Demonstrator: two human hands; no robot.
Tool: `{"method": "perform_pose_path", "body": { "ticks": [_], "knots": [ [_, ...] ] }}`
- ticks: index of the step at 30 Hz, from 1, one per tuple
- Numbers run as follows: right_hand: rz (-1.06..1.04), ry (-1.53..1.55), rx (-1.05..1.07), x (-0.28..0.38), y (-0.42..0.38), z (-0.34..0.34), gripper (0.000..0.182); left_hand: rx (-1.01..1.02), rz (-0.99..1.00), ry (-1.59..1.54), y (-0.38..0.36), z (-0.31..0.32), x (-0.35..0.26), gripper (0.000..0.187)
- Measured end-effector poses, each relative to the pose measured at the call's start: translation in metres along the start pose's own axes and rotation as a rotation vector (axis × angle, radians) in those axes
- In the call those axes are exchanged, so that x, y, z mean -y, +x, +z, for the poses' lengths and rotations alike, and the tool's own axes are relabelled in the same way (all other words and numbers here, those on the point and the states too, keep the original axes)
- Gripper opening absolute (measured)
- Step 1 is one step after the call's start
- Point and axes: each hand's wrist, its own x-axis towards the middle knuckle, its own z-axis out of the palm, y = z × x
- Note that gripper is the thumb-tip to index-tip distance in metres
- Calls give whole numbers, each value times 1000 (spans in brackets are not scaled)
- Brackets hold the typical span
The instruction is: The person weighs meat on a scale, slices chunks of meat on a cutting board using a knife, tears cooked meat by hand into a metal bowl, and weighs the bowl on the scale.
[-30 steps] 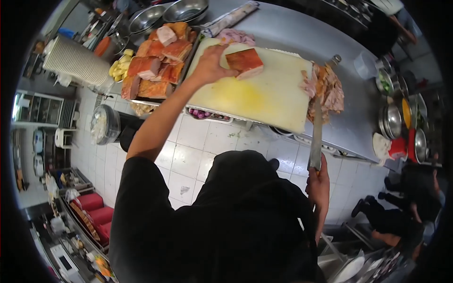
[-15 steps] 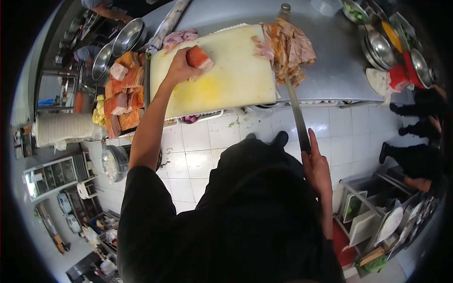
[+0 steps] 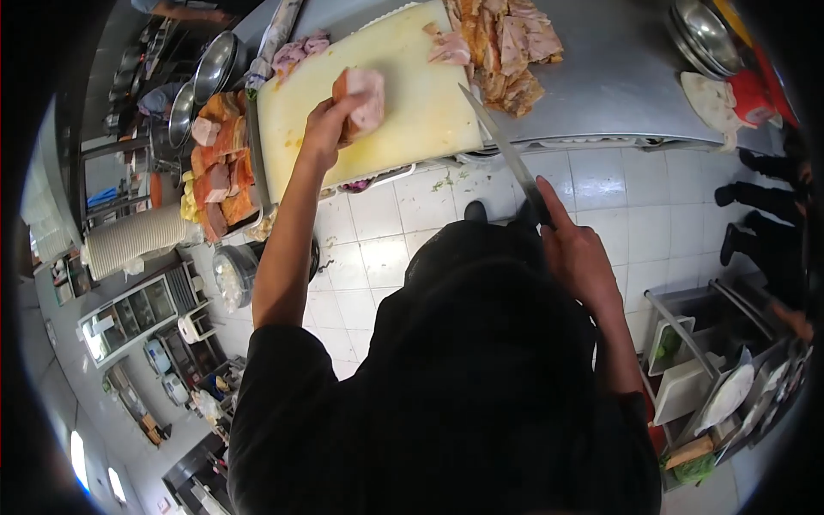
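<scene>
A block of meat (image 3: 367,101) with a pale cut face and reddish-brown skin is gripped in my left hand (image 3: 329,129), above the left-middle part of the cutting board (image 3: 412,64). My right hand (image 3: 577,253) is closed around the handle of a long knife (image 3: 512,159). Its blade slants up and left, with the tip by the board's right edge. Close to that tip, a heap of sliced meat (image 3: 506,51) lies at the board's right end, partly on the steel counter. The fingers of my left hand are partly hidden behind the block.
Left of the board a tray holds several meat chunks (image 3: 227,163), with metal bowls (image 3: 215,69) behind it. Steel bowls (image 3: 708,34), a white cloth (image 3: 708,101) and a red item (image 3: 751,99) sit at right. People in dark clothes (image 3: 764,232) stand far right.
The block in my left hand has turned so its pale cut face shows. The knife has swung so its tip points more to the left, nearer the board. The whole view has shifted.
</scene>
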Motion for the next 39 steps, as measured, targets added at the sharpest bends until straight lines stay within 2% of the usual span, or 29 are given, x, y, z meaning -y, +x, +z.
{"method": "perform_pose_path", "body": {
  "ticks": [1, 4, 7, 13, 19, 22, 25, 28, 29, 35, 39],
  "knots": [
    [2, -3, 14, -1, 2, -2, 64, -31, -20, 44, 14, -6, 12, 76],
    [2, -10, 44, -3, 5, -5, 64, -83, -103, -185, 17, -12, 11, 69],
    [-8, -7, 63, -4, 7, -8, 64, 154, -193, -497, 25, -31, 12, 57],
    [-43, -30, 82, -12, 11, -8, 64, 213, -242, -568, 30, -46, 14, 51],
    [-48, -58, 111, -15, 15, -1, 65, 190, -217, -466, 29, -45, 13, 53],
    [-47, -75, 112, -14, 15, 3, 66, 65, -128, -309, 23, -38, 13, 58],
    [-34, -91, 112, -12, 15, 4, 66, 88, 179, -4, 24, -23, 27, 71],
    [-50, -125, 93, -10, 12, 6, 66, -213, 811, 718, 17, 4, 50, 82],
    [-63, -139, 81, -9, 12, 7, 66, -272, 828, 721, 15, 11, 54, 89],
    [-6, -229, 58, 8, 8, 11, 67, -204, 885, 625, 14, 4, 56, 85],
    [84, -288, 72, 25, 7, 14, 67, -312, 921, 396, 11, 5, 64, 59]
  ]
}}
